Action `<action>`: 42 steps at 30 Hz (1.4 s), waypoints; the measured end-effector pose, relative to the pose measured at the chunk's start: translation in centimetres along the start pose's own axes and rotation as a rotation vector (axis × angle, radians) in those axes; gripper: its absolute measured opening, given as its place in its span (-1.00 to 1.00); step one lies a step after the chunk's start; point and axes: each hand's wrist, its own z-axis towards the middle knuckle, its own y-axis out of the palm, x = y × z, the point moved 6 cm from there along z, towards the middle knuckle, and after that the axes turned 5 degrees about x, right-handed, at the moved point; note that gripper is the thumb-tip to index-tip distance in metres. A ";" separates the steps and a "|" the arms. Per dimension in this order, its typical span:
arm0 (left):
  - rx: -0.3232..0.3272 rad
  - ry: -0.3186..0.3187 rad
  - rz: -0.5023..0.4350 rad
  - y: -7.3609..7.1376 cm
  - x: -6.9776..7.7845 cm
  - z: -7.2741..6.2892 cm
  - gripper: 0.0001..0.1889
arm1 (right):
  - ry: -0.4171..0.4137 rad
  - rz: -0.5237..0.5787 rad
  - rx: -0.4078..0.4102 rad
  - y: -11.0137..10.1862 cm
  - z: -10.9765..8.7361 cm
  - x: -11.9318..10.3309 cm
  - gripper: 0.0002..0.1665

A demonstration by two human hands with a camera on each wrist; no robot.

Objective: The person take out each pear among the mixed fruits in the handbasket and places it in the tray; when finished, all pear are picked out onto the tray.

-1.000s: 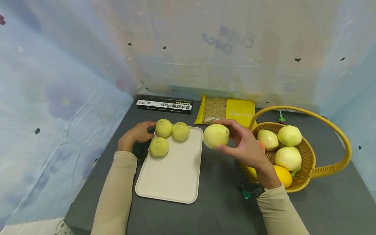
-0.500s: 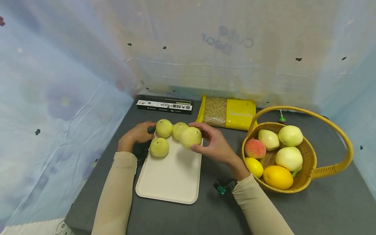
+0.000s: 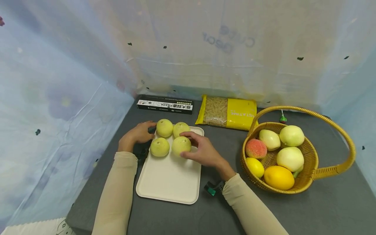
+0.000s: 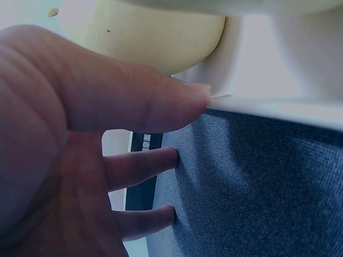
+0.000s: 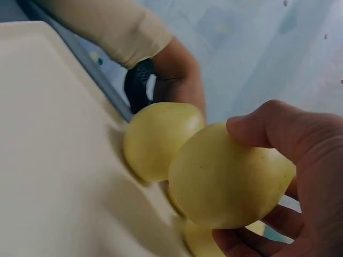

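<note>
My right hand holds a round pale yellow-green fruit between thumb and fingers, over the cream rectangular tray. Close up in the right wrist view, the held fruit stands near another fruit; whether it touches the tray I cannot tell. Three similar fruits sit at the tray's far end: far left, far right and nearer left. At the tray's far left corner is my left hand. In the left wrist view its thumb touches the rim, while two straight fingers reach the tabletop.
A wicker basket with a tall handle stands at the right, holding a peach, a lemon, an orange-yellow fruit and several pale green fruits. Behind the tray lie a black pasta box and a yellow pasta bag.
My right hand has carried its fruit leftward from beside the basket to over the tray, then lower and nearer, beside the left-hand fruit. My left hand has stayed in place.
</note>
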 end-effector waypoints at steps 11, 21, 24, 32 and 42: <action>-0.002 0.010 0.000 -0.3 0.1 -0.2 -0.25 | -0.028 -0.089 0.002 1.8 0.0 0.5 -0.18; 0.000 0.017 0.002 -0.3 0.1 -0.1 -0.25 | -0.023 -0.139 -0.006 2.2 -0.3 0.4 -0.14; -0.001 0.015 0.007 -0.3 0.1 -0.1 -0.25 | -0.015 -0.154 0.003 1.6 -0.6 0.0 -0.14; -0.009 0.006 0.001 -0.4 0.2 -0.2 -0.25 | -0.001 -0.163 0.017 -1.7 -2.7 -1.8 -0.11; -0.008 0.004 -0.005 -0.1 0.1 -0.1 -0.25 | -0.034 -0.182 0.084 -9.1 -7.3 -4.3 -0.17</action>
